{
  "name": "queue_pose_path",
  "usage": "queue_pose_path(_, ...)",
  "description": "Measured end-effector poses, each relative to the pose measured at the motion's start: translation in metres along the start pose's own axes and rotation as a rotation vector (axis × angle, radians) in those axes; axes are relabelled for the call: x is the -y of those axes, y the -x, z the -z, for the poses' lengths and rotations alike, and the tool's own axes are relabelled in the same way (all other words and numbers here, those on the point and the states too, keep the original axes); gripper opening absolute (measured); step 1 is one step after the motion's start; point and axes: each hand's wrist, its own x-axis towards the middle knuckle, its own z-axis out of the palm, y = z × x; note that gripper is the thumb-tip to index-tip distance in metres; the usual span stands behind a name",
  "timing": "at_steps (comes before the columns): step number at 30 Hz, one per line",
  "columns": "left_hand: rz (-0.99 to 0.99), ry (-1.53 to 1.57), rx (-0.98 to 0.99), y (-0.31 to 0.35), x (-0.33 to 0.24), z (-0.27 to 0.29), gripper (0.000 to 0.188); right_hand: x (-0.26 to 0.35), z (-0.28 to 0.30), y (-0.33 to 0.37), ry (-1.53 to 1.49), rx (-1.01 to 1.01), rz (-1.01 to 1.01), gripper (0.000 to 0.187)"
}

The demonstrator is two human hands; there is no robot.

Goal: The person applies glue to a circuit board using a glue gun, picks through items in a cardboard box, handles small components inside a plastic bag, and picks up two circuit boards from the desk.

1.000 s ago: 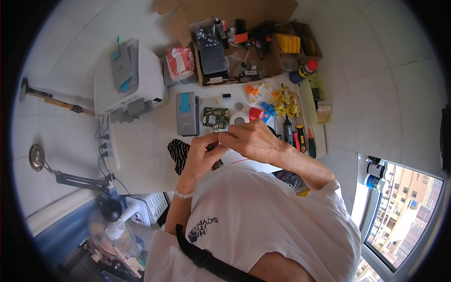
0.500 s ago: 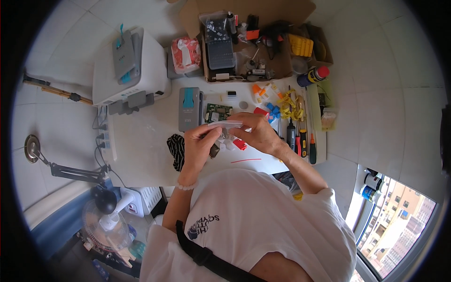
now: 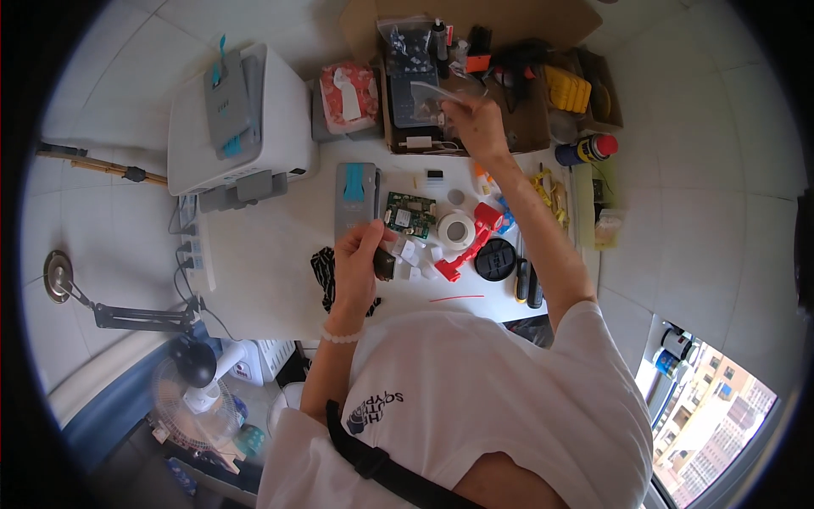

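Note:
My right hand (image 3: 477,127) reaches over the open cardboard box (image 3: 530,119) at the back. Its fingers grip a small clear zip bag (image 3: 434,92), whose contents I cannot make out clearly. My left hand (image 3: 354,263) hovers near the front of the table with its fingers loosely curled and nothing visible in them. Beside it lie a small dark block (image 3: 384,264), several white plastic pieces (image 3: 410,251) and a green circuit board (image 3: 410,215). Farther right are a white ring-shaped part (image 3: 456,229), a red plastic part (image 3: 475,242) and a round black cap (image 3: 495,259).
A white printer (image 3: 284,127) stands at the back left, with a tissue pack (image 3: 349,97) beside it. A grey case (image 3: 354,199) lies on the table (image 3: 263,263). Screwdrivers (image 3: 527,284) and a spray can (image 3: 585,150) are on the right. A striped black cloth (image 3: 323,270) lies by my left wrist.
My right hand has moved away from my left, carrying the zip bag up over the box. The left hand has let go of the bag. The ring, red part and black cap now show.

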Motion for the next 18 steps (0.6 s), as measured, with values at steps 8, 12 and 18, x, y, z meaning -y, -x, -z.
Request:
queue_pose_path(8,0.106,-0.027,-0.012,-0.008,-0.004,0.017,0.024,-0.037,-0.033,-0.082,0.125,-0.086,0.044,0.015)
queue_pose_path(12,0.123,-0.025,-0.058,-0.015,-0.005,0.021,0.023,-0.044,-0.046,-0.097,0.058,-0.044,0.017,0.014)
queue_pose_path(18,0.129,-0.069,-0.033,-0.022,-0.008,0.015,0.024,-0.049,-0.052,-0.102,0.257,-0.054,0.043,0.02)
